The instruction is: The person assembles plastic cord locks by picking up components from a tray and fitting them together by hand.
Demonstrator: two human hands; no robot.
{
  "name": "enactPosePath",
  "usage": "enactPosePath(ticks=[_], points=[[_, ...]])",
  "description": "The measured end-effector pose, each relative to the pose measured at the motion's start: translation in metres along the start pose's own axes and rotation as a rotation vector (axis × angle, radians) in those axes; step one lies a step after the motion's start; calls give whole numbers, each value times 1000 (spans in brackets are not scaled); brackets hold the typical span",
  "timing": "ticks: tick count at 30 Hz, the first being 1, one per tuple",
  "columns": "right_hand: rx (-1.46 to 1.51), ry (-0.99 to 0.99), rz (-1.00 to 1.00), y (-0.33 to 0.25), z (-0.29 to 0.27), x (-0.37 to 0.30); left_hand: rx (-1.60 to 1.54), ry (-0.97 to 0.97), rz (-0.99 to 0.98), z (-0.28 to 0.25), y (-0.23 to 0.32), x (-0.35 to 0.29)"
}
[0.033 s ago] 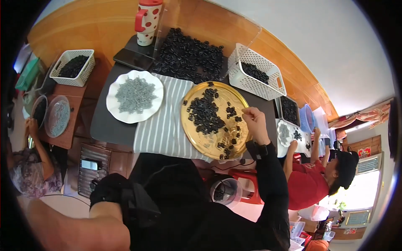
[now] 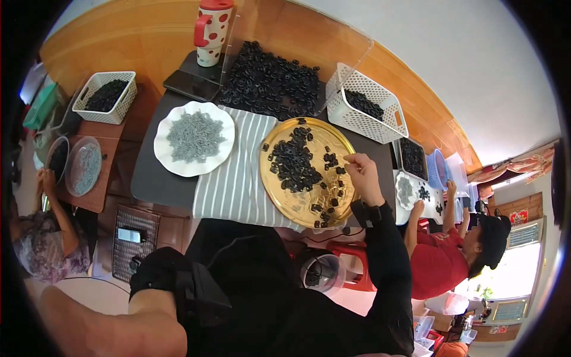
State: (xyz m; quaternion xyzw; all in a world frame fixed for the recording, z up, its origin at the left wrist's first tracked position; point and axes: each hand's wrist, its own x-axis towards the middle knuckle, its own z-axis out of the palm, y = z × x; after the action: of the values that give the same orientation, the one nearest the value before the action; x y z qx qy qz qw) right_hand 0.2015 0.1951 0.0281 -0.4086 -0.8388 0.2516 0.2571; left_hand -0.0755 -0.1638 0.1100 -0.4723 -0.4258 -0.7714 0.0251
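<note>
Right hand (image 2: 365,178), fingertips drawn together, possible contents unclear, is at a gold tray's (image 2: 336,134) right rim, where a careless brush could sweep loose black pieces (image 2: 324,216) off it.

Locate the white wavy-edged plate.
In the head view, the white wavy-edged plate sits left of centre on the dark table, its right side over the striped cloth, left of the gold tray.

Head-worn fisheye looks down over the dark table (image 2: 163,189)
</note>
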Motion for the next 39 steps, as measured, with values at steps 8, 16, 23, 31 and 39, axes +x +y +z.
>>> enactPosePath(ticks=[8, 16, 23, 31, 39], points=[[-494, -86, -144, -1, 9, 16, 51, 87, -19, -9, 13, 2], [-645, -102, -181, -2, 31, 17, 13, 216, -94, -31, -14, -21], [-456, -206, -339, -15, 23, 8, 31, 272, -129, -52, -4, -26], [-529, -274, -297, -1, 22, 41, 48, 233, -181, -15, 0, 13], [-439, -300, -435, -10, 24, 35, 39, 264, -267, -58, 15, -31]])
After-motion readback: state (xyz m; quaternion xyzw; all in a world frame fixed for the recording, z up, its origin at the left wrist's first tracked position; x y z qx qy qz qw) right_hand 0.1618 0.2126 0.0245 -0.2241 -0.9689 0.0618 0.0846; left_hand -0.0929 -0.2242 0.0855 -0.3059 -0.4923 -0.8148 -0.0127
